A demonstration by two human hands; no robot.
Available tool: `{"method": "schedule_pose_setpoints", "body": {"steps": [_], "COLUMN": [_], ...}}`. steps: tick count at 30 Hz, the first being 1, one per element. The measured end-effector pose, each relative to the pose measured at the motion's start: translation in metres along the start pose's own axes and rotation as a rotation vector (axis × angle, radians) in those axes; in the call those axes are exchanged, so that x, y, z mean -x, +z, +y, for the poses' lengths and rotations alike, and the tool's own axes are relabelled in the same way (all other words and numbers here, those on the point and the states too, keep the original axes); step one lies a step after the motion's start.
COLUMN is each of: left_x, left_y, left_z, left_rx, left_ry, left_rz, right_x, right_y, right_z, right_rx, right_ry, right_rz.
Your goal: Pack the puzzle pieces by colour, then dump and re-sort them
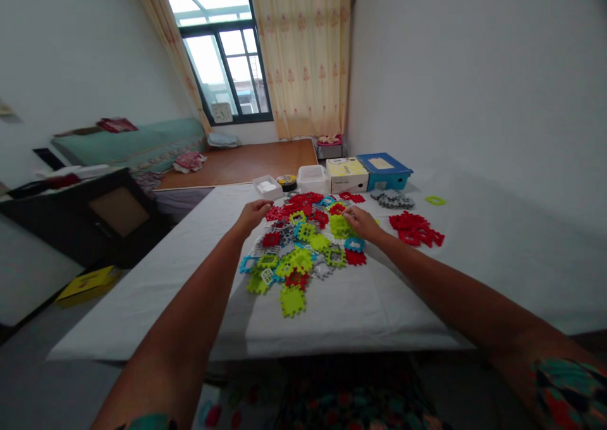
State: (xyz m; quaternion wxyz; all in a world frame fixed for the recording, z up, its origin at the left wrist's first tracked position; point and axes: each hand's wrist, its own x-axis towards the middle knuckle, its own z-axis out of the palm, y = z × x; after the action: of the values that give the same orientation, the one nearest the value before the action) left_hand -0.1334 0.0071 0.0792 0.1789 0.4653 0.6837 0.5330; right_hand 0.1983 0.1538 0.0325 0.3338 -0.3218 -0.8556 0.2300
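A mixed pile of interlocking plastic building pieces with notched edges, red, lime green, blue, grey and white, is spread on the white-covered table. At the pile's far left edge is my left hand (255, 216), its fingers pinched together beside a red piece (274, 213). What the pinch holds, if anything, is too small to tell. My right hand (361, 222) is at the pile's right side, fingers curled at the edge of a lime green piece (339, 226). A single lime green piece (293, 300) lies nearest to me.
Right of the pile lie a red heap (416, 229), a grey heap (392, 199) and a lime green frame (435, 200). Behind it stand a white tray (268, 188), a round black-and-yellow tin (287, 181), a clear tub (312, 178), a yellow-white box (348, 175) and a blue box (385, 171).
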Motion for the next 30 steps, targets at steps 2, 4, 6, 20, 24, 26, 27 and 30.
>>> {"method": "schedule_pose_setpoints", "body": {"steps": [2,4,6,20,24,26,27,30], "left_x": [0.012,0.028,0.042,0.001,0.032,0.061,0.078,0.122], "left_y": [-0.004,-0.004,0.002,0.065,-0.003,-0.042,-0.058,-0.083], "left_z": [-0.003,-0.01,-0.018,0.014,0.01,0.004,0.001,-0.009], "left_rx": [-0.112,-0.312,-0.528,-0.442,-0.517,-0.592,-0.612,-0.653], "left_ry": [0.061,0.161,0.251,0.439,0.276,0.145,0.101,0.111], "left_rz": [-0.135,-0.288,-0.392,-0.246,-0.408,-0.593,-0.658,-0.707], "right_x": [0.0,0.001,0.004,0.035,0.034,0.032,0.032,0.033], "right_y": [0.0,0.0,0.0,0.0,-0.009,-0.016,-0.02,-0.028], "right_z": [0.007,0.013,0.015,0.01,0.012,0.012,0.013,0.013], "right_rx": [-0.052,-0.108,-0.158,-0.227,-0.228,-0.228,-0.232,-0.253], "right_ry": [0.025,0.011,-0.003,0.03,0.072,0.104,0.117,0.155], "right_rz": [0.007,0.031,0.075,0.045,-0.001,-0.068,-0.108,-0.224]}}
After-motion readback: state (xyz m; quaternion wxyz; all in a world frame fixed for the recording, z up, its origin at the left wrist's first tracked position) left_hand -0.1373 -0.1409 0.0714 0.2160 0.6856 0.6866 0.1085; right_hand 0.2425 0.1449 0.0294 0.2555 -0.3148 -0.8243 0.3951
